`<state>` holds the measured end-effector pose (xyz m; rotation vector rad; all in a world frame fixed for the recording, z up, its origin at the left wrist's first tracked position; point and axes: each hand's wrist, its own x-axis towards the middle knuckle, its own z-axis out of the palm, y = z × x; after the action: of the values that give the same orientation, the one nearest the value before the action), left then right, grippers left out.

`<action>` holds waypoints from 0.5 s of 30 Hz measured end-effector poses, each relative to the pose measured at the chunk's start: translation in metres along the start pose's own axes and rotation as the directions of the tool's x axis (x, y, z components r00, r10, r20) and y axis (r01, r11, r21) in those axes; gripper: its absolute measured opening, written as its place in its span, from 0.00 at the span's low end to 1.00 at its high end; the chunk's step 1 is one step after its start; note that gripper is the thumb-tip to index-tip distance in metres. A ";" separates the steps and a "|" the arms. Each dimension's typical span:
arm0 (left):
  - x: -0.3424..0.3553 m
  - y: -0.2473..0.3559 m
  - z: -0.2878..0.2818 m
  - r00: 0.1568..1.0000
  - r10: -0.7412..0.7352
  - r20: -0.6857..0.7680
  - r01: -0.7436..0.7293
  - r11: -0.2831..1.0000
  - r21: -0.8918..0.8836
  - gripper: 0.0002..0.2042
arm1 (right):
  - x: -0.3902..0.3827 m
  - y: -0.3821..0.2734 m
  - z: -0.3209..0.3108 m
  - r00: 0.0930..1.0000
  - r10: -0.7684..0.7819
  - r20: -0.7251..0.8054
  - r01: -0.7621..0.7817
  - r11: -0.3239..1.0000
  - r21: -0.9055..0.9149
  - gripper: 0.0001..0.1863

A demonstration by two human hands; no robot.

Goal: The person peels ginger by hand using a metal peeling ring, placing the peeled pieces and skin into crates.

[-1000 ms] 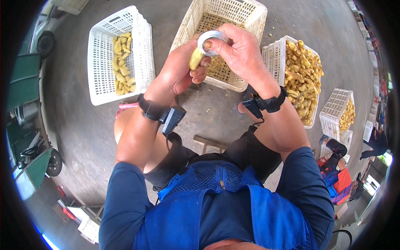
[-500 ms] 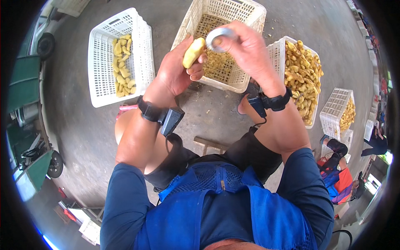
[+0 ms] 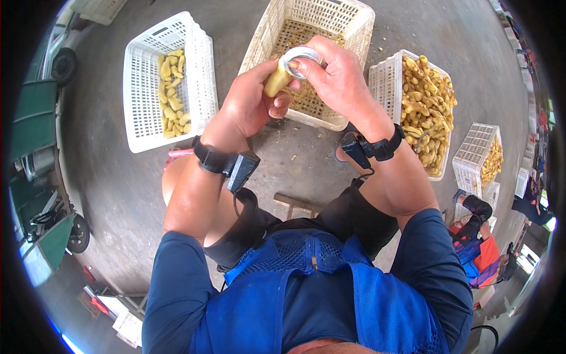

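Note:
A piece of pale yellow ginger (image 3: 275,84) is gripped in my left hand (image 3: 244,100), fingers curled round it. My right hand (image 3: 345,76) is closed on a shiny metal ring scraper (image 3: 316,55), which sits against the upper end of the ginger. Both hands are over the middle crate (image 3: 315,120), a cream plastic crate with peel scraps on its bottom. To the left, a white crate (image 3: 203,76) holds smooth, pale ginger pieces (image 3: 175,103). On the right, another white crate (image 3: 386,76) is heaped with browner, rough ginger (image 3: 425,106).
Farther right stands a smaller-looking crate (image 3: 471,156) of ginger, near a seated person (image 3: 474,248) in blue and orange. A low wooden stool (image 3: 295,203) shows between my legs. Green machinery with wheels (image 3: 65,230) lines the left side.
My right hand has lowered and moved slightly left, bringing the ring scraper onto the top of the ginger. My left hand stays nearly in place, still holding the piece.

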<state>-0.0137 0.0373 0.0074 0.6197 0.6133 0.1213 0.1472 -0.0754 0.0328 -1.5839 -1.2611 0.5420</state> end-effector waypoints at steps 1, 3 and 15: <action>-0.001 0.000 -0.001 0.999 -0.008 0.034 0.008 1.000 -0.004 0.18 | 0.000 -0.001 -0.001 1.000 0.023 -0.010 -0.023 0.998 -0.051 0.06; -0.001 0.001 -0.004 0.998 -0.016 0.068 0.017 1.000 -0.007 0.17 | 0.000 0.009 -0.001 1.000 0.010 -0.027 -0.012 0.998 -0.069 0.06; -0.012 0.009 0.008 0.973 0.152 0.172 -0.192 0.951 0.243 0.15 | 0.005 0.016 -0.007 0.998 0.049 -0.050 -0.042 0.991 0.126 0.10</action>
<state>-0.0183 0.0365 0.0240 0.9274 0.4287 0.1580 0.1620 -0.0729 0.0222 -1.5150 -1.1319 0.5928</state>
